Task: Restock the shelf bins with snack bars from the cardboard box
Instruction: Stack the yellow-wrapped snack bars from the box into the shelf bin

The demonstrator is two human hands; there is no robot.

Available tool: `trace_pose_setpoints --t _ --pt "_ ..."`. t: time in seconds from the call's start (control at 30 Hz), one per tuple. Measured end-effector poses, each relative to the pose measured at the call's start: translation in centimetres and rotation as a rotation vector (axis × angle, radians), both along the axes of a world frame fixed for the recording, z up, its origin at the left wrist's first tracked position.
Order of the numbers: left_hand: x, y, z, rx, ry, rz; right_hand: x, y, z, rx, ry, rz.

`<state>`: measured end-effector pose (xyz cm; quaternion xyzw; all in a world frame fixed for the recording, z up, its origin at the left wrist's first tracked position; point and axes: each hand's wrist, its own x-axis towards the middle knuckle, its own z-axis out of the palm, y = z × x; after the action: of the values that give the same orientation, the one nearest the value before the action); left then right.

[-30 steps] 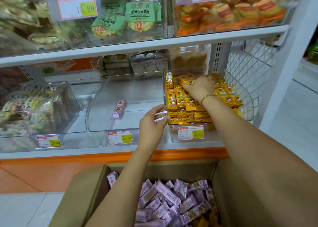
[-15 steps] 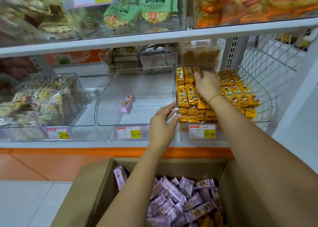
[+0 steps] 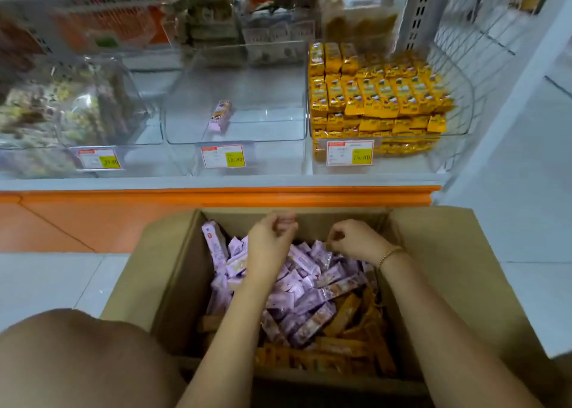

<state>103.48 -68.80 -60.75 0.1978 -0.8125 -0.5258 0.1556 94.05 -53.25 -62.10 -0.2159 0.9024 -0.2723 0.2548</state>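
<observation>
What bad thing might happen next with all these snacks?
In the cardboard box, orange bars lie mixed with purple bars, so a handful might carry the wrong kind into the middle bin. The yellow bars are heaped to their bin's rim; a bump might spill some.

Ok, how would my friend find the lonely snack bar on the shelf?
Look at the shelf above the orange strip. Its middle clear bin holds one purple bar, lying alone; the bin to its right is packed with yellow packs.

Three bins (image 3: 263, 104), one box (image 3: 173, 268) (cardboard)
</observation>
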Motion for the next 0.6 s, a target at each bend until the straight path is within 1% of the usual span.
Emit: trace_pose_setpoints --t 0.03,0.1,0.13,0.2,0.23,0.27,0.33,0.37,0.47,0.53,0.6 --pt "0.9 -0.5 -2.1 -0.035 -0.164 -0.03 0.3 0.1 -1.6 0.125 -0.093 0.07" --pt "2.7 -0.9 -5.7 -0.111 -0.481 -0.179 1.5 0.6 -3.4 0.306 -0.268 0.223" --pt "3.5 -0.8 -7.3 -0.128 -0.603 -0.273 2.2 0.9 -3.9 0.394 -0.309 0.302" --pt "4.8 -0.6 -9.9 -0.092 -0.752 -0.416 3.3 1.6 -4.2 0.591 -0.285 0.466" --pt "5.4 -0.4 -10.4 -0.066 -0.8 -0.476 3.7 1.9 -4.3 0.675 -0.267 0.531" --pt "5.8 -0.4 -11.3 -0.053 -0.839 -0.532 3.9 2.1 -4.4 0.719 -0.287 0.553" --pt "6.3 -0.3 -12.2 -0.076 -0.921 -0.653 4.1 2.6 -4.9 0.744 -0.351 0.555" --pt "6.3 0.0 -12.0 -0.079 -0.938 -0.699 4.3 2.7 -5.0 0.752 -0.346 0.543" --pt "5.1 1.6 -11.8 -0.044 -0.907 -0.762 4.7 3.4 -5.5 0.739 -0.25 0.498" --pt "4.3 3.2 -11.9 -0.124 -0.875 -0.834 4.8 3.8 -6.1 0.73 -0.256 0.461" --pt "4.1 4.7 -12.3 -0.201 -0.881 -0.911 4.9 3.9 -6.4 0.744 -0.242 0.448"
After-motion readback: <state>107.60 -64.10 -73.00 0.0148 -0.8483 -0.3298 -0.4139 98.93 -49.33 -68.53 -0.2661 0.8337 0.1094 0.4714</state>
